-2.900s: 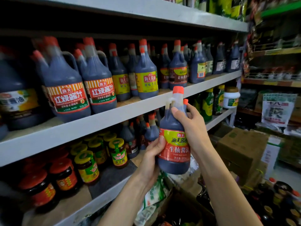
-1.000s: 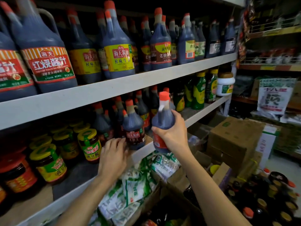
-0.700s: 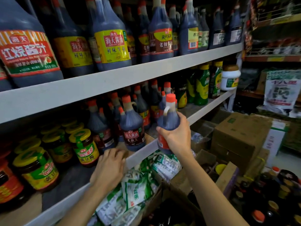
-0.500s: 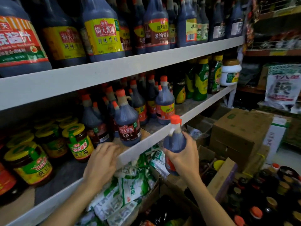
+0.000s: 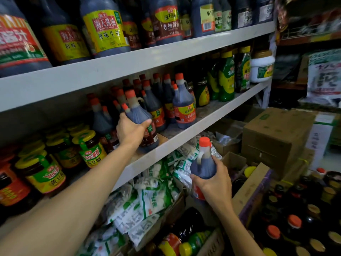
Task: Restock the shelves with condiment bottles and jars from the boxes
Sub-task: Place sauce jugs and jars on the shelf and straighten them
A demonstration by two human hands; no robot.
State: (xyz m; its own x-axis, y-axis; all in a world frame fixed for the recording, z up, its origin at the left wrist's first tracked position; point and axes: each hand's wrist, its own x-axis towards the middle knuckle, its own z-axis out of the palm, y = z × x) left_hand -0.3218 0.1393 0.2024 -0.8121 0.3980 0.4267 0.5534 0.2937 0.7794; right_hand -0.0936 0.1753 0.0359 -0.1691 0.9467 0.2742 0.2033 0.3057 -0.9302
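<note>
My right hand (image 5: pixel 214 183) grips a dark soy sauce bottle (image 5: pixel 203 163) with an orange cap, held upright below and in front of the middle shelf (image 5: pixel 184 139). My left hand (image 5: pixel 132 131) is wrapped around the shoulder of another dark soy sauce bottle (image 5: pixel 137 115) that stands at the front of that shelf. More orange-capped bottles crowd behind it, and one with a red and yellow label (image 5: pixel 184 109) stands to the right.
Yellow-lidded jars (image 5: pixel 90 148) fill the shelf's left part, green bottles (image 5: pixel 226 78) and a white tub (image 5: pixel 262 66) its right. Large jugs (image 5: pixel 105 28) line the shelf above. Below lie white-green packets (image 5: pixel 147 196), cardboard boxes (image 5: pixel 276 132) and an open box of bottles (image 5: pixel 295 222).
My left hand left the shelf edge and closed on the front bottle on the shelf. My right hand lowered its bottle away from the shelf, down and to the right.
</note>
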